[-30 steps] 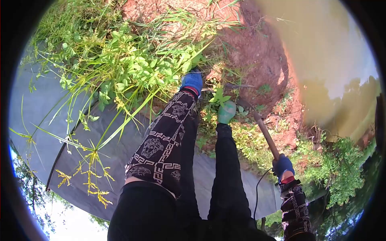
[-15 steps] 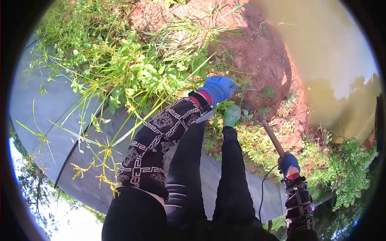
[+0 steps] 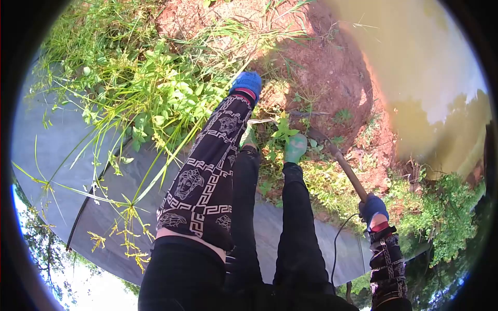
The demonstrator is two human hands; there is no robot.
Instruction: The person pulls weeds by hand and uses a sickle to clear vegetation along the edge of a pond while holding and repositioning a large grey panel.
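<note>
My left hand (image 3: 246,83), in a blue knit glove, is at the edge of the tall green grass (image 3: 171,83), and its fingers are hidden from view. My right hand (image 3: 373,209), also gloved in blue, is wrapped round the wooden handle of a long tool (image 3: 350,173). The tool slants down to a dark metal head (image 3: 317,136) on the ground, whose full shape I cannot make out. Close to that head are a small leafy plant (image 3: 284,129) and my green boot (image 3: 295,147). My other boot (image 3: 249,136) is partly behind my left arm.
Muddy water (image 3: 430,88) lies at the right, beside a bank of reddish soil (image 3: 337,78). Grey sheeting (image 3: 129,197) covers the ground around my legs. A dark cord (image 3: 336,249) hangs near my right leg. Bushes (image 3: 446,223) grow at the lower right.
My left hand has moved up and to the left, away from the tool's head towards the grass. My right hand keeps its grip on the handle, almost unmoved.
</note>
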